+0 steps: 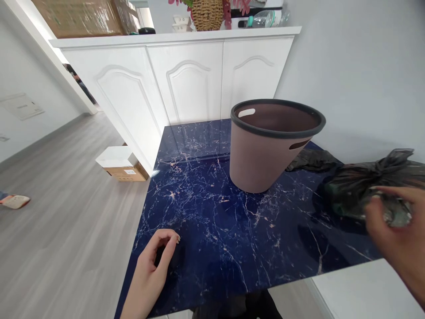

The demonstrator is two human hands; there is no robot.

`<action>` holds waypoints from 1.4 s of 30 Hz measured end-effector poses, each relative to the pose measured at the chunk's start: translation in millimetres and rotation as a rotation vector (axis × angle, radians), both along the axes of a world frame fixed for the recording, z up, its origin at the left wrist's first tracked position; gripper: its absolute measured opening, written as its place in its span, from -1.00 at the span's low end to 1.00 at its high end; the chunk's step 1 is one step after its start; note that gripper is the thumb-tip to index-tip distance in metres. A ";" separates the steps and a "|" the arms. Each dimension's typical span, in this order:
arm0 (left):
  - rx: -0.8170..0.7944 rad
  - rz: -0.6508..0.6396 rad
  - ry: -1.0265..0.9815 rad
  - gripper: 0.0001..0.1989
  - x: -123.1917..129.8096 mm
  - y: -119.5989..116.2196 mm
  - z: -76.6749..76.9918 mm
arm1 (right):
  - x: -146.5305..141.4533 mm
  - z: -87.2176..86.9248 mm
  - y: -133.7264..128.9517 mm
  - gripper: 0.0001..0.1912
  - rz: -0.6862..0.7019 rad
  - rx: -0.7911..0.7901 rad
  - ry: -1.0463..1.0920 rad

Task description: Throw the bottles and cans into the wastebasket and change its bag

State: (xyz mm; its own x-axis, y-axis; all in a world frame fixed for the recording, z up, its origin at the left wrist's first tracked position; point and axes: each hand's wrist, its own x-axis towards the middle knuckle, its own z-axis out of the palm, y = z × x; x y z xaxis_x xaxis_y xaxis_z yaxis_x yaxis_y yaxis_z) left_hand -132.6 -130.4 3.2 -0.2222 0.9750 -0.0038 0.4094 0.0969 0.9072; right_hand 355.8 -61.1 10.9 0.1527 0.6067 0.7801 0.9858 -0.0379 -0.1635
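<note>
On the blue marbled table (199,212) rests my left hand (154,259), its fingers curled in and the thumb meeting the index finger, with nothing visible in them. My right hand (401,230) is over the table's right end, blurred, with thumb and index finger apart. Just behind it lies a tied black plastic bag (358,181), filled with something greenish and clear that I cannot make out. Whether the fingertips touch the bag is unclear. A brownish-pink trash can (255,155) with a dark rim and handle slots stands upright between the hands, farther back.
A crumpled black plastic bag (312,160) lies behind the can by the wall. White cabinets (189,84) border the table's far edge, with a woven basket (207,15), a plastic bottle (265,19) and a wrapped carton (79,17) on top. A box (122,164) sits on the floor.
</note>
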 end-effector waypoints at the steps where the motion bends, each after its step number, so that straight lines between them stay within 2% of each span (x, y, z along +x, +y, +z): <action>1: 0.006 -0.008 0.021 -0.62 0.8 0.1 -0.6 | -11.4 2.2 -5.4 -0.72 0.091 0.017 -0.001; 4: 0.019 -0.032 0.085 -0.65 4.7 -0.3 0.8 | -40.6 -0.4 -17.8 -0.91 0.375 -0.082 0.107; 6: 0.020 -0.039 0.119 -0.65 8.2 -1.0 3.4 | -55.8 -11.2 -21.5 -0.90 0.506 -0.223 0.242; 9: 0.011 -0.052 0.149 -0.65 12.7 -0.2 6.4 | -74.6 -35.7 -21.3 -0.80 0.603 -0.427 0.431; 12: 0.023 -0.117 0.175 -0.69 13.7 7.0 9.1 | -88.9 -56.4 -19.9 -0.72 0.588 -0.523 0.484; 14: 0.030 -0.212 0.207 -0.72 12.2 16.4 12.8 | -94.4 -62.6 -20.3 -0.73 0.559 -0.530 0.481; 19: -0.039 -0.491 0.340 -0.75 10.2 53.7 27.6 | -96.8 -59.9 -23.2 -0.75 0.551 -0.534 0.508; 22: -0.065 -0.555 0.404 -0.69 17.8 81.2 30.7 | -97.5 -57.6 -23.2 -0.74 0.543 -0.527 0.518; 24: -0.070 -0.583 0.448 -0.67 24.4 99.0 27.7 | -98.5 -57.4 -22.6 -0.74 0.541 -0.510 0.526; 26: -0.055 -0.576 0.503 -0.68 29.0 113.8 21.2 | -99.5 -57.6 -22.1 -0.74 0.539 -0.487 0.533; 29: 0.012 -0.492 0.567 -0.67 30.7 125.5 9.7 | -100.0 -58.1 -21.7 -0.76 0.535 -0.470 0.535; 33: 0.071 -0.430 0.610 -0.66 29.9 122.3 0.6 | -100.1 -58.5 -21.1 -0.79 0.544 -0.450 0.520; 42: 0.115 -0.403 0.814 -0.65 33.3 116.9 -3.7 | -99.2 -58.6 -21.7 -0.80 0.564 -0.441 0.470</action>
